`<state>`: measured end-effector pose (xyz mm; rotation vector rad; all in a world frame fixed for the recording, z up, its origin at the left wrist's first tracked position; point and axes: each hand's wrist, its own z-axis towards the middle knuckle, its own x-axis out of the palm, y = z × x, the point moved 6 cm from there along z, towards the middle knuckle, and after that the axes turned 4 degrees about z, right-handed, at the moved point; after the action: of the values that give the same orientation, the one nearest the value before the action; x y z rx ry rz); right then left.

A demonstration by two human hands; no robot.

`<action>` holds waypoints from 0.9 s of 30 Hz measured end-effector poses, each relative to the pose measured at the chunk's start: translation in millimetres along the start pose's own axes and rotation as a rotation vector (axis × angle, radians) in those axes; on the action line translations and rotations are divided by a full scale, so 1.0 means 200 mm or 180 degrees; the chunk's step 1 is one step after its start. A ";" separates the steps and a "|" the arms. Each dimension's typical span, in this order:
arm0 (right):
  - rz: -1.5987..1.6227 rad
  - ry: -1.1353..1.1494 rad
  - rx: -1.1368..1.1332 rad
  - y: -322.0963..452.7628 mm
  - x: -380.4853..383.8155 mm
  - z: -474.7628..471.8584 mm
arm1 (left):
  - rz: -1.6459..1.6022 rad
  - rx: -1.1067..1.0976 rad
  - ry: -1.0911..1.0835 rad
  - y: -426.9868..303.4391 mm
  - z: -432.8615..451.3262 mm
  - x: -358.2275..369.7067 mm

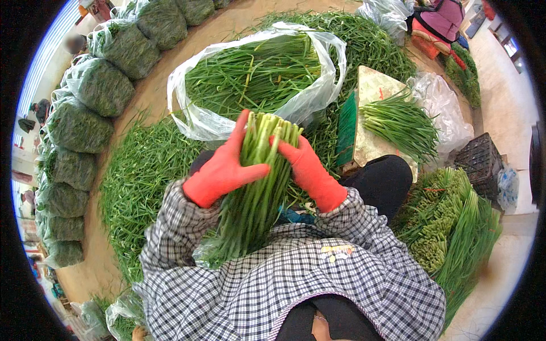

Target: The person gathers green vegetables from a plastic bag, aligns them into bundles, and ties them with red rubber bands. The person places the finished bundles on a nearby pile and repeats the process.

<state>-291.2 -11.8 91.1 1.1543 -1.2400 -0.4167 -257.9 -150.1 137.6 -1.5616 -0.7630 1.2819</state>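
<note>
Both my hands wear red gloves. A thick bundle of long green stalks, cut ends up, stands between them over my lap. My left hand holds it from the left, thumb across the front. On its right side is my right hand, fingers touching the stalks near the top. Just beyond the hands lies an open clear plastic bag filled with green stalks. A smaller bunch of green stalks rests on a worn board to the right.
Loose green leaves cover the floor around me. Filled plastic bags line the left side. At right are stacked bundles of stalks, a black plastic crate and crumpled clear plastic. Another person is at the upper right.
</note>
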 end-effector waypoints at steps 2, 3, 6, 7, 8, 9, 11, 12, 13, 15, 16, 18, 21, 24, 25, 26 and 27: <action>-0.0245 -0.0095 -0.0107 0.01 -0.02 0.01 | 0.0544 0.0224 -0.0090 -0.03 0.10 0.06; -0.0327 -0.0152 -0.0087 0.01 -0.05 0.00 | 0.0540 0.0027 -0.0091 -0.03 0.14 0.06; 0.0147 -0.0220 0.0049 0.05 -0.07 -0.03 | -0.0954 -0.0391 0.0277 0.07 0.20 0.01; 0.0227 -0.0227 0.0113 0.04 -0.08 -0.03 | -0.1180 -0.0455 0.0338 0.09 0.21 0.01; 0.0309 -0.0229 0.0180 0.03 -0.11 -0.03 | -0.1406 -0.0523 0.0393 0.12 0.23 0.00; 0.0403 -0.0214 0.0266 0.01 -0.11 -0.02 | -0.1626 -0.0610 0.0428 0.14 0.22 0.00; 0.0299 -0.0197 0.0179 0.02 -0.10 0.00 | -0.0842 -0.0425 0.0288 0.11 0.21 0.00; 0.0158 -0.0222 0.0127 0.03 -0.11 0.02 | -0.0191 -0.0329 0.0214 0.04 0.21 0.02; 0.0026 -0.0233 0.0095 0.03 -0.12 0.03 | 0.0459 -0.0250 0.0124 0.00 0.20 0.04; 0.0121 -0.0305 0.0030 0.01 -0.12 0.06 | 0.0727 0.0091 -0.0119 0.00 0.21 0.05; 0.0209 -0.0294 0.0092 0.01 -0.13 0.06 | 0.0561 -0.0119 -0.0190 0.02 0.22 0.02; 0.0541 -0.0295 0.0202 0.01 -0.10 0.04 | -0.0400 -0.0269 -0.0318 0.09 0.27 -0.03; 0.0607 -0.0291 0.0262 0.02 -0.11 0.02 | -0.1054 -0.0580 -0.0184 0.15 0.26 -0.06; 0.0463 -0.0304 0.0062 0.02 -0.10 0.06 | -0.0727 -0.0475 -0.0041 0.10 0.27 0.02; 0.0438 -0.0315 0.0092 0.02 -0.10 0.06 | -0.0511 -0.0433 -0.0001 0.08 0.27 0.04; 0.0413 -0.0326 0.0122 0.02 -0.11 0.06 | -0.0577 -0.0236 -0.0092 0.07 0.27 0.05; 0.0382 -0.0328 0.0148 0.02 -0.11 0.06 | -0.0638 -0.0241 -0.0243 0.08 0.28 0.03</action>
<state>-311.1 1.7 82.3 1.1022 -1.4075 -0.3624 -311.2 -135.5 119.3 -1.4614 -1.0009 1.1819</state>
